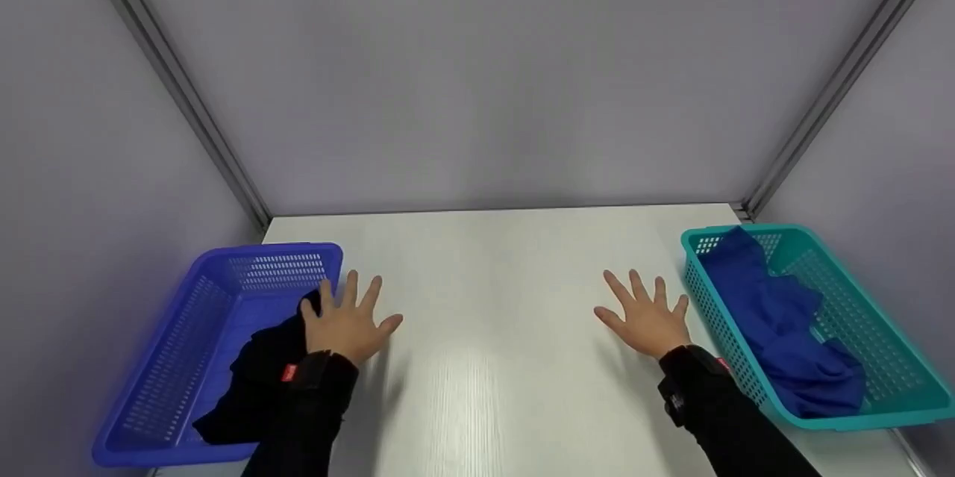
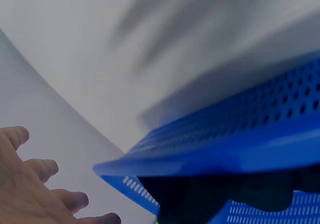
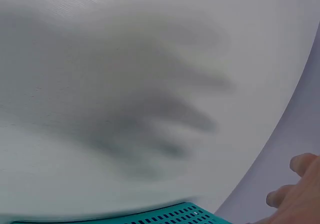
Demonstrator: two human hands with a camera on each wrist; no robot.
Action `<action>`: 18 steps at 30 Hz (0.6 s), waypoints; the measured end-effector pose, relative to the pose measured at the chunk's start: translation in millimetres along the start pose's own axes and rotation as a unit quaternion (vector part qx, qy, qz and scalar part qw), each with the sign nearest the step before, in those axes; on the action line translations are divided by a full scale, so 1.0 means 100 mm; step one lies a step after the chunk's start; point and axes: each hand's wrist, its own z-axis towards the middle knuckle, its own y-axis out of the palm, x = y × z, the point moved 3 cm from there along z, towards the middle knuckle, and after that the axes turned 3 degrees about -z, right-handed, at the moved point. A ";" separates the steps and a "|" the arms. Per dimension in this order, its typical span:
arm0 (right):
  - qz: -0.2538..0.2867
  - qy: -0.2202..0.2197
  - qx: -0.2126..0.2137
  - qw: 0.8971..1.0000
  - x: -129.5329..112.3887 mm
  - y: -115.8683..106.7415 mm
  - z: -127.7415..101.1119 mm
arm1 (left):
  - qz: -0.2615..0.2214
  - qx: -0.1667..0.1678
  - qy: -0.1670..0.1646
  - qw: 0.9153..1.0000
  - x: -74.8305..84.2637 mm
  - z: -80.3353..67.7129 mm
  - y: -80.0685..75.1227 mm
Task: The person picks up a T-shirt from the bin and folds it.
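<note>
Far left: the blue basket [image 1: 224, 335] is sitting against the side wall, and the black cloth [image 1: 257, 372] is lying bunched inside it, toward the right side.

My left hand [image 1: 345, 328] is hovering, palm down, by that basket's right rim, all 5 fingers spreading and gripping nothing. In the left wrist view, 4 fingertips are showing apart from the rim, so I am touching neither basket nor cloth there.

Middle: the white table [image 1: 485, 313] is catching shadows beneath both hands, which is suggesting that I am holding them above the surface.

My right hand [image 1: 647, 320] is mirroring the left: fingers fanning out, palm down, nothing held. It is hanging over the table, just left of the teal basket [image 1: 858, 320].

Far right: the blue cloth [image 1: 783, 328] is lying crumpled in the teal basket, leaning up its left wall near the far corner.

Technique, my judgement: holding both hands level, with wrists loose, is working well. For handling either cloth, I am favouring a pinch on a raised fold, lifting clear of the rim so that fabric is not snagging, and bracing the basket against sliding.
</note>
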 end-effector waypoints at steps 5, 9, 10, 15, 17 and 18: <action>0.002 -0.006 -0.006 1.000 -0.01 -0.05 -0.01 | -0.023 -0.020 -0.015 0.999 -0.18 0.03 -0.17; 0.006 -0.018 -0.010 1.000 -0.06 -0.06 -0.05 | -0.044 -0.047 -0.040 0.997 -0.46 0.03 -0.29; 0.005 -0.022 -0.007 1.000 -0.07 -0.06 -0.06 | -0.047 -0.055 -0.048 0.996 -0.55 0.02 -0.31; 0.004 -0.039 -0.001 0.999 -0.15 0.01 -0.13 | -0.064 -0.098 -0.099 0.988 -1.01 -0.08 -0.34; 0.008 -0.040 -0.005 0.999 -0.17 0.05 -0.16 | -0.081 -0.120 -0.121 0.982 -1.17 -0.10 -0.31; 0.010 -0.039 -0.009 0.999 -0.18 0.07 -0.17 | -0.092 -0.133 -0.133 0.978 -1.24 -0.11 -0.29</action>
